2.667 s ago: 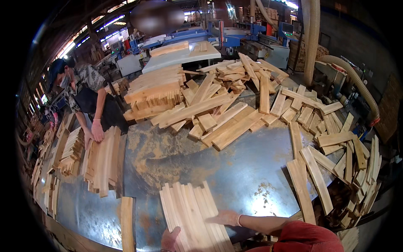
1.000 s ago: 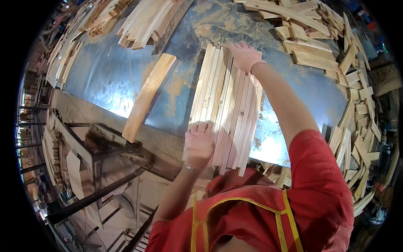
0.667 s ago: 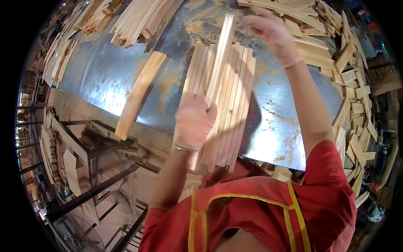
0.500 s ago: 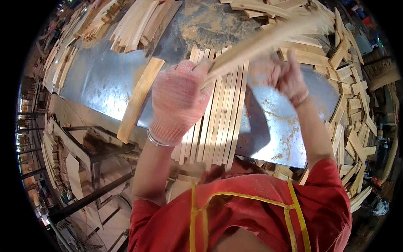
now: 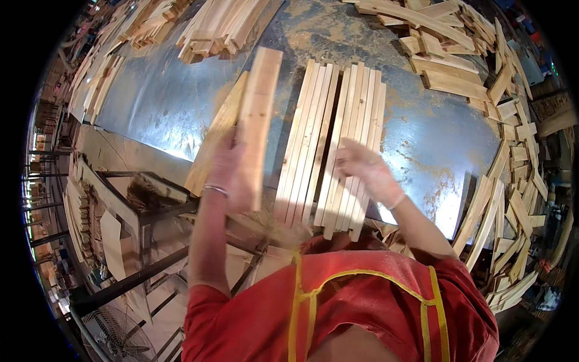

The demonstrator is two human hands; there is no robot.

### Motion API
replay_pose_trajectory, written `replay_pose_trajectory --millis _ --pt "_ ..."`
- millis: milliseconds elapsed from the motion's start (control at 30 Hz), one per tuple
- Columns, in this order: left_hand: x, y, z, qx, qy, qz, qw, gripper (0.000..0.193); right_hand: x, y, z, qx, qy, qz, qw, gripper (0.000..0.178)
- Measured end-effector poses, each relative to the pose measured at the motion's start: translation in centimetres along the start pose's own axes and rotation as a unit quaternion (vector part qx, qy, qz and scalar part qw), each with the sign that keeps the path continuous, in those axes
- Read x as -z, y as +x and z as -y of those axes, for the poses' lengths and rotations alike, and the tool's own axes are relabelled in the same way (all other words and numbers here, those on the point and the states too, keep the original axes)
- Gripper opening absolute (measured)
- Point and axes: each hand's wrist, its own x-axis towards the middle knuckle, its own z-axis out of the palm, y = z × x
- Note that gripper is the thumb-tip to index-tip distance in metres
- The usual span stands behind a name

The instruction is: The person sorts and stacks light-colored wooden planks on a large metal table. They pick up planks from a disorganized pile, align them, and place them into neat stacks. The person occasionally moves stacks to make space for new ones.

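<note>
My left hand (image 5: 228,172), in a pale knitted glove and blurred by motion, grips a flat wooden board (image 5: 262,114) along its left edge. Behind it a second board (image 5: 220,130) lies slantwise, partly covered by that hand. To the right, a row of narrow wooden slats (image 5: 307,133) stands on edge side by side, with a dark gap splitting it into two groups. Over the right group (image 5: 362,108) is my right hand (image 5: 369,175), its fingers slightly apart and nothing visible in them; whether they touch the slats I cannot tell.
The metal table (image 5: 422,139) is dusted with sawdust. Board stacks (image 5: 223,27) stand at the far left, and a loose heap of offcuts (image 5: 458,72) runs down the right side. A dark metal frame (image 5: 139,211) and a fan (image 5: 117,338) are at the lower left.
My left hand has moved left and down, swinging its board from a slant toward the upper right to nearly lengthwise. My right hand came in over the slats, where a gap now shows.
</note>
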Motion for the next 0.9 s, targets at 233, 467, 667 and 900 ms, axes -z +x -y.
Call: replay_pose_trajectory --millis 233,467,667,900 --pt "16.4 5.7 11.7 -0.002 0.324 -0.077 0.943 0.073 12.9 -1.7 -8.3 -0.061 -0.107 -0.218 0.968 0.088" --pt "12.7 1.9 9.5 0.073 0.353 -0.104 0.927 0.068 10.0 2.6 -9.0 -0.09 -0.279 -0.149 0.944 0.092" --pt "10.6 -1.0 7.7 0.041 0.419 -0.085 0.903 0.062 3.8 3.7 -3.5 -0.188 -0.362 -0.027 0.913 0.081" --pt "-2.7 -9.7 -4.2 -0.004 -0.011 0.09 0.996 0.07 6.0 3.6 -7.7 -0.102 -0.313 -0.176 0.928 0.098"
